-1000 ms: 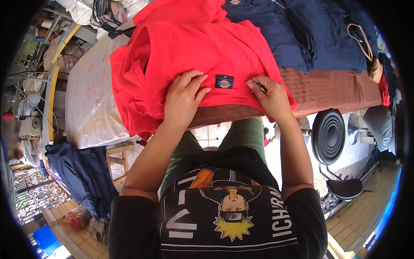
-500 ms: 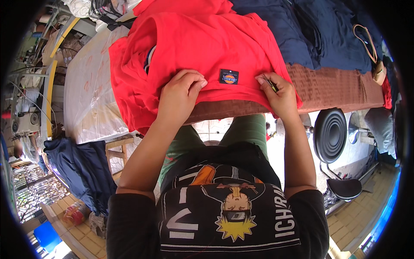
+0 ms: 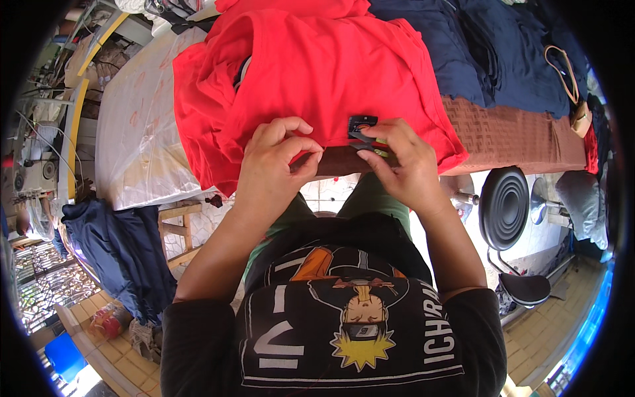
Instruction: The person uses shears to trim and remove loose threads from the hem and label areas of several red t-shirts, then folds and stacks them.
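A red garment (image 3: 331,73) lies spread over the near edge of the table, its hem toward me. A dark label (image 3: 361,123) sits near the hem, partly covered by my right hand. My right hand (image 3: 407,162) is closed around small thread snips (image 3: 381,147) with dark blades and a yellow-green part, their tips at the hem just below the label. To the left, my left hand (image 3: 281,152) pinches thumb and finger together beside the hem. Whatever is between those fingertips is too small to make out.
Dark navy garments (image 3: 489,59) are piled at the right on the brown table cover (image 3: 522,142). A plastic-wrapped bundle (image 3: 142,132) stands left of the red garment. More navy cloth (image 3: 122,258) hangs at lower left. A round black stool (image 3: 505,208) stands at right.
My right hand has moved left and nearer to me, bringing the snips to the hem by the label. My left hand has shifted slightly nearer, off the cloth's face, into a pinch.
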Action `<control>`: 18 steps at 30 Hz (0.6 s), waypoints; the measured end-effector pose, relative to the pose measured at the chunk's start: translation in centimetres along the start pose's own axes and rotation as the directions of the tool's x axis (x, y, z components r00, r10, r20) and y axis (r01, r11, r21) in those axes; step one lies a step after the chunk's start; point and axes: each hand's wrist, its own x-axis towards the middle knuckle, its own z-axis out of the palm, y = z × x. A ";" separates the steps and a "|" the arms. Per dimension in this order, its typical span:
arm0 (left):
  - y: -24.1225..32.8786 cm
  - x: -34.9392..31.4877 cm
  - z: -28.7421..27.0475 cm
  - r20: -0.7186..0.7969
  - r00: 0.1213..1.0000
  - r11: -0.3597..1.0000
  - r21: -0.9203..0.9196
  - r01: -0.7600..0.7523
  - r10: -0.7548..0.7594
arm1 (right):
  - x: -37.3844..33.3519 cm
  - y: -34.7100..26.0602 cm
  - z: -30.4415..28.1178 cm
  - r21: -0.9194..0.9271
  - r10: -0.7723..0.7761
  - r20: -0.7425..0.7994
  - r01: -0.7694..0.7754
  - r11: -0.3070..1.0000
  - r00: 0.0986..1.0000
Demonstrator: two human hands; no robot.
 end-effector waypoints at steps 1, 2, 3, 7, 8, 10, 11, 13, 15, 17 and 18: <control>0.0 0.0 0.0 -0.020 1.000 1.000 -0.009 -0.004 0.004 | 0.0 -0.1 0.3 -0.026 -0.058 -0.007 0.057 0.998 0.998; 0.1 0.0 0.1 -0.041 0.999 1.000 -0.018 -0.007 0.007 | 0.0 -0.2 0.5 -0.054 -0.070 0.010 0.070 0.996 0.998; 0.1 0.0 0.2 -0.061 0.998 1.000 -0.027 -0.011 0.009 | 0.0 -0.3 0.7 -0.072 -0.087 0.011 0.088 0.994 0.996; 0.1 0.0 0.5 -0.080 0.997 0.999 -0.034 -0.026 0.023 | 0.2 -0.6 1.5 -0.116 -0.145 0.014 0.146 0.983 0.989; 0.1 0.0 0.5 -0.080 0.997 0.999 -0.039 -0.022 0.019 | 0.4 -0.6 1.6 -0.120 -0.158 0.013 0.158 0.980 0.987; 0.2 -0.1 0.4 -0.065 0.998 0.999 -0.039 -0.010 0.008 | 0.6 -0.8 1.7 -0.124 -0.169 0.034 0.172 0.977 0.985; 0.3 -0.1 0.3 -0.050 0.999 0.999 -0.035 -0.002 0.000 | 0.6 -0.8 1.7 -0.127 -0.174 0.044 0.179 0.976 0.984; 0.4 0.0 0.1 -0.039 0.999 1.000 -0.027 -0.006 0.005 | 0.7 -0.8 1.7 -0.128 -0.177 0.044 0.182 0.975 0.983; 0.4 0.1 -0.2 -0.045 0.999 0.999 -0.021 -0.032 0.031 | 0.8 -0.8 1.6 -0.143 -0.173 0.027 0.175 0.974 0.985; 0.8 0.1 -2.8 0.533 0.846 0.997 0.080 -0.022 -0.024 | 0.8 -0.5 1.2 -0.176 -0.155 -0.014 0.150 0.973 0.988; 1.1 0.2 -4.1 0.760 0.647 0.991 0.129 -0.045 -0.069 | 0.9 -0.1 0.6 -0.169 -0.107 -0.086 0.091 0.981 0.991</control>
